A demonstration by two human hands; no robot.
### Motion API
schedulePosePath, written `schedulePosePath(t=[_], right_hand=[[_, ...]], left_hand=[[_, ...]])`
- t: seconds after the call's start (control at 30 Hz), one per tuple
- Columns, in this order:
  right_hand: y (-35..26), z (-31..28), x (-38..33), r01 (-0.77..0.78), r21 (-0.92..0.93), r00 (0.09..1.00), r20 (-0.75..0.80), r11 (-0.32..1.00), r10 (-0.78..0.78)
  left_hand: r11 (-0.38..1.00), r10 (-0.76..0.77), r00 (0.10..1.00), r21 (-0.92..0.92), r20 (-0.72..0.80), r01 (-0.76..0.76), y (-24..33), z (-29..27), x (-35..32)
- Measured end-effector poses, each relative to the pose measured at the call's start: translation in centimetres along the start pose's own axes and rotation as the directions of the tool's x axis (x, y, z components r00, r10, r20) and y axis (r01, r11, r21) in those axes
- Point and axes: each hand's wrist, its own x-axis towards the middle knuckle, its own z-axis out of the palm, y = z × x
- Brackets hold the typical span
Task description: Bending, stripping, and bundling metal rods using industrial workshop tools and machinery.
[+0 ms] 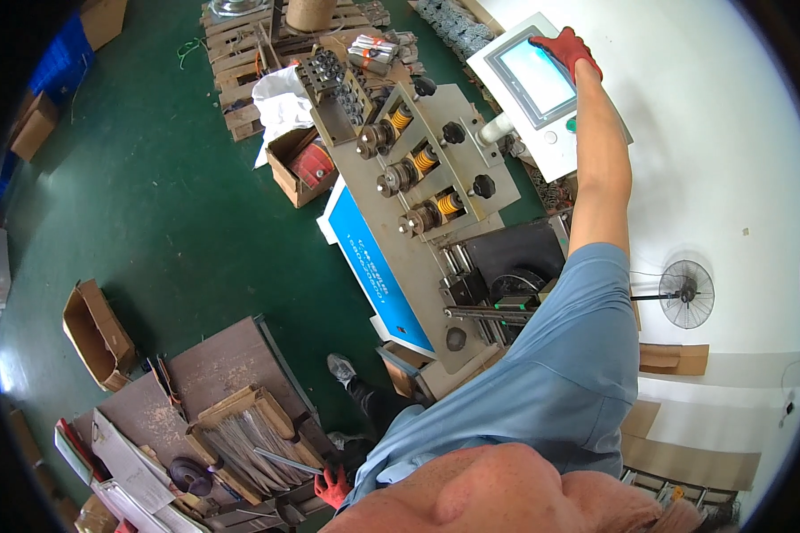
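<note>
Right hand, in a red fabric glove, lies over the upper edge of a flat, lit rectangular touchscreen with a dark grey bezel; its fingers are extended and no grasped object is visible. One touchscreen is set into one smooth white control box, which also carries two round buttons: one green button and one pale button.

Left hand, also in a red fabric glove, is at the near end of one straight grey metal bar; whether the fingers are closed around it cannot be told. The bar lies across one rectangular wooden tray filled with thin, straight metal rods, too many to count. The tray rests on a brown flat-topped bench strewn with pale shavings.

Between the hands stands one machine with a flat metal bed and a smooth blue side panel. Mounted on the bed are three yellow coil springs and three black lobed knobs.
</note>
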Motion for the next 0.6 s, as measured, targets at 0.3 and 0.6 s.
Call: schedulePosePath(t=[0.3,0.6], right_hand=[[4.1,-4.1,-6.0,0.241,-0.037,0.944,0.239,0.970,-0.226],[7.4,-2.9,-10.4,0.128,-0.471,0.990,0.106,0.873,-0.088]], left_hand=[[1.000,0.008,1.000,0.009,0.009,-0.008,0.1,-0.3,0.4],[0.996,-0.029,0.999,-0.086,-0.016,0.028,2.1,-2.3,3.0]])
